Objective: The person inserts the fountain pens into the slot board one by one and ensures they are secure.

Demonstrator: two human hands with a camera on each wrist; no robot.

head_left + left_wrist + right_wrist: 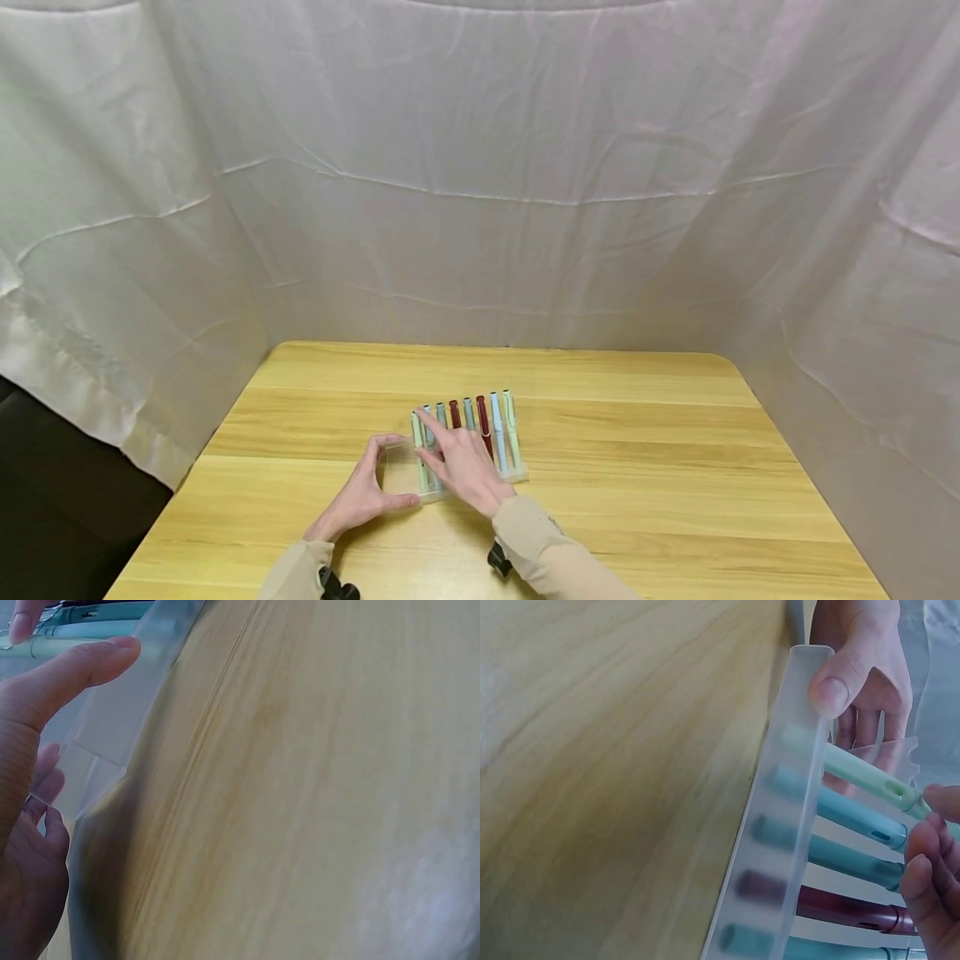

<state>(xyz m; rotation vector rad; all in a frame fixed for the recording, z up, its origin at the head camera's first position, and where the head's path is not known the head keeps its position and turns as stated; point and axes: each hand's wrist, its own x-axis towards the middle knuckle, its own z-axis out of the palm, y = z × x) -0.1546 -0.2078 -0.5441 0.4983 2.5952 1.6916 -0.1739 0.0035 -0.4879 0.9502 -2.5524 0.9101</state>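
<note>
A clear plastic pen rack [517, 476] stands on the table with several capped pens in a row. My left hand [362, 493] grips its left end. The thumb [105, 661] lies on the front ledge and the other fingers reach behind, as the left wrist view shows. At the left of the row, a light green pen [866, 776] leans in the rack. My right hand [467, 467] pinches this pen near its middle, between thumb and fingers [926, 889]. In the head view this hand partly hides the middle pens. A teal-blue pen [859, 817] lies beside the green one.
Farther right in the rack are a dark red pen [483, 422], a light blue pen [498, 429] and another light green pen [512, 429]. The wooden table [660, 475] reaches back to a white curtain [480, 250] that surrounds it on three sides.
</note>
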